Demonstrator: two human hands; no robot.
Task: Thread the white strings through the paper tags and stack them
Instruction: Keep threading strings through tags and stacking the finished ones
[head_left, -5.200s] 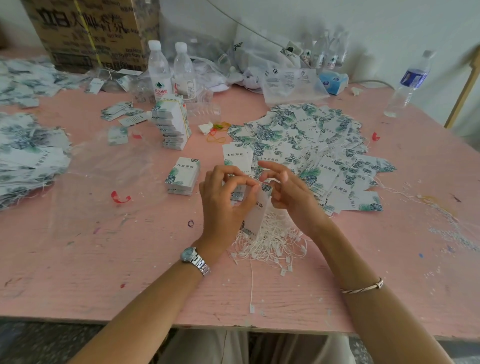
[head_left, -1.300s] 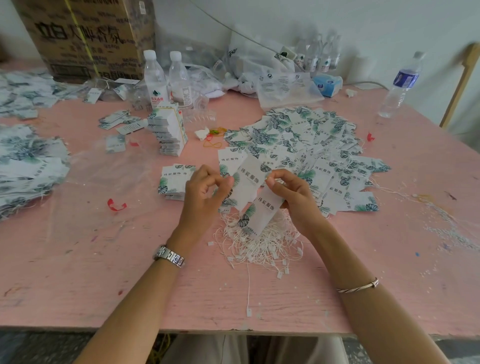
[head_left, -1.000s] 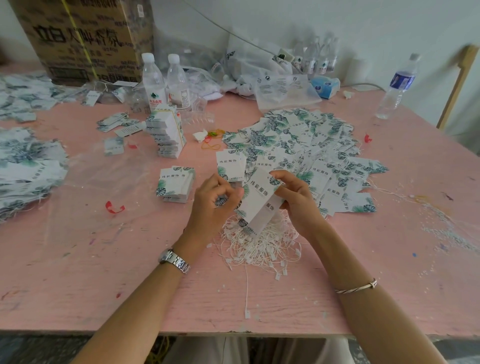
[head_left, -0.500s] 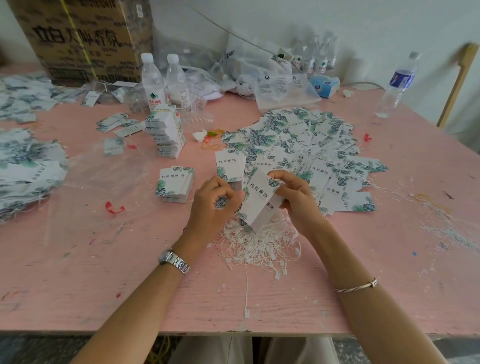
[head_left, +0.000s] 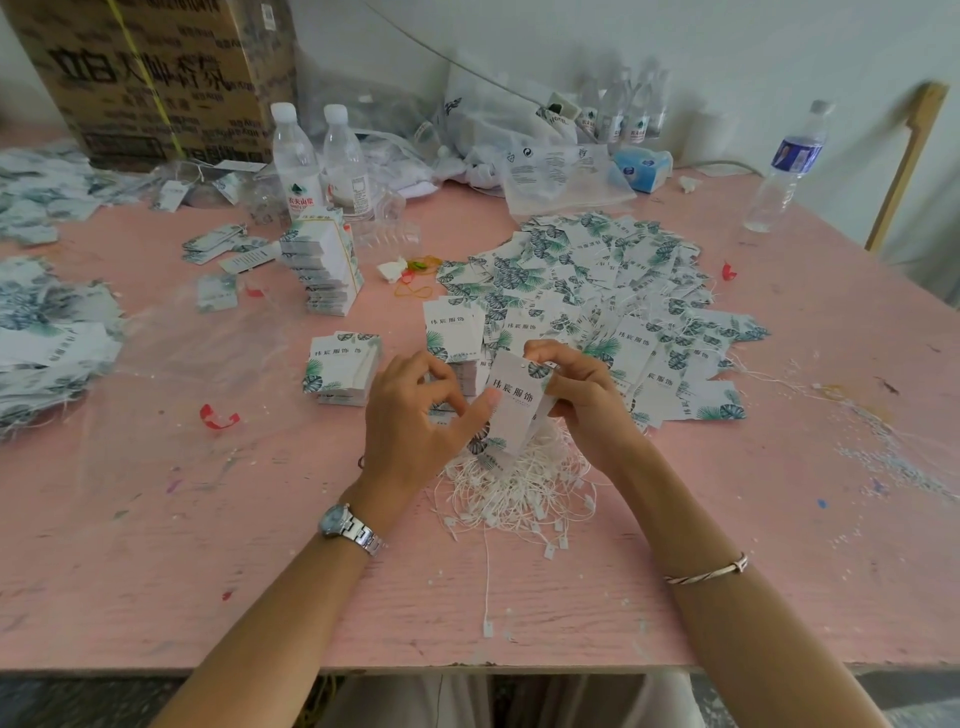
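The person holds one leaf-printed white paper tag (head_left: 511, 410) upright over the heap of thin white strings (head_left: 519, 488), which lies near the middle of the front edge of the pink-painted wooden bench (head_left: 779, 545). The right hand (head_left: 587, 402) pinches the tag's top corner, its fingers curled round it just beside the small punched hole (a dark dot close to the top edge). The left hand (head_left: 415, 415) presses its thumb on the tag's left edge, with the other fingers curled. Whether a string end already sits between those fingers is too fine to tell.

The step in hand looks like feeding a string through that hole. It goes best if the right hand steadies the tag and leaves the hole uncovered. The left hand should then draw a single string out of the tangle and bring its end straight at the hole. Tugging risks dragging several strings up together. Once strung, the tag likely belongs with the fanned spread of strung leaf-printed tags (head_left: 597, 301) beyond the hands, toward the bench's right edge. A small squared stack of the same tags (head_left: 340, 374) waits just left of the left hand.
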